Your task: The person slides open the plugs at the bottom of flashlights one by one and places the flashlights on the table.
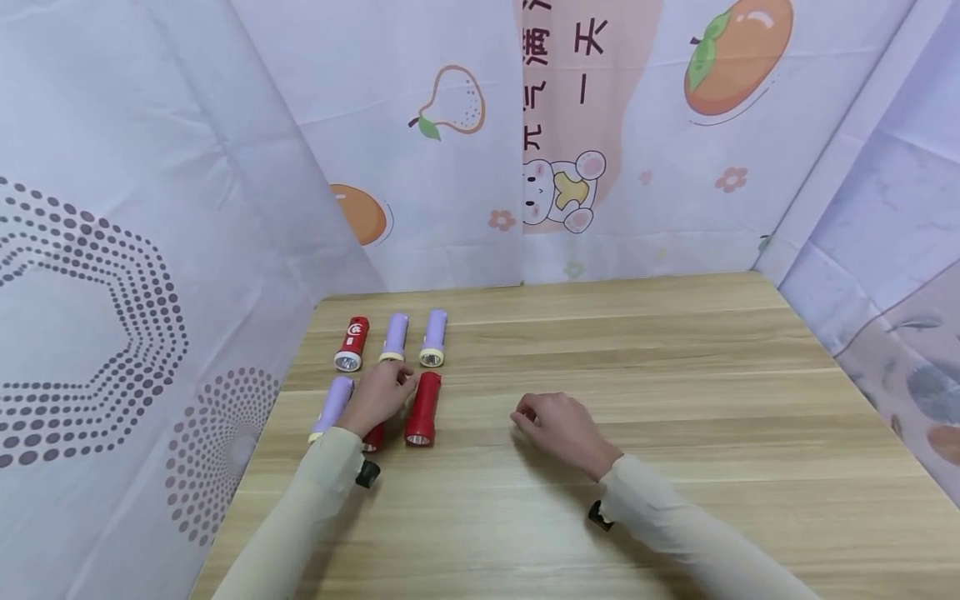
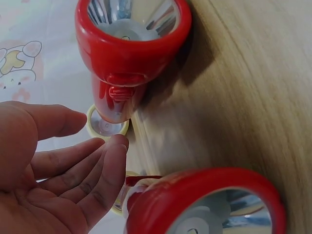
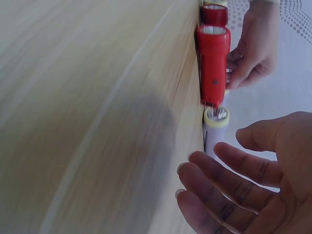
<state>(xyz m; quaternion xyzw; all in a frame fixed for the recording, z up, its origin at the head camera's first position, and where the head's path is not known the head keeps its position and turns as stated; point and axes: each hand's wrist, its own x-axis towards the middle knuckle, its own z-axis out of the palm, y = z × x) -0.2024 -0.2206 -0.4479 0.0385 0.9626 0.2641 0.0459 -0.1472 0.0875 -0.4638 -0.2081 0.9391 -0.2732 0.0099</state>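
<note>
My left hand (image 1: 380, 395) hovers over the front row of flashlights, its fingers loosely bent and empty in the left wrist view. Beneath the wrist lies a red flashlight (image 1: 372, 437), mostly hidden. Just right of the hand is another red flashlight (image 1: 424, 408), its lens facing me. A purple flashlight (image 1: 335, 403) lies on the left side, partly covered by the forearm. Beyond the fingertips sits a purple flashlight with a pale yellow rim (image 1: 395, 333). My right hand (image 1: 558, 427) is above the wooden table, fingers relaxed, holding nothing; the red flashlight (image 3: 213, 73) appears past it in the right wrist view.
At the back left lies a red flashlight with a white rim (image 1: 351, 343); another purple flashlight (image 1: 434, 337) ends that row. The wooden table (image 1: 637, 358) stretches right. Printed curtains (image 1: 465, 208) hang behind it and along both sides.
</note>
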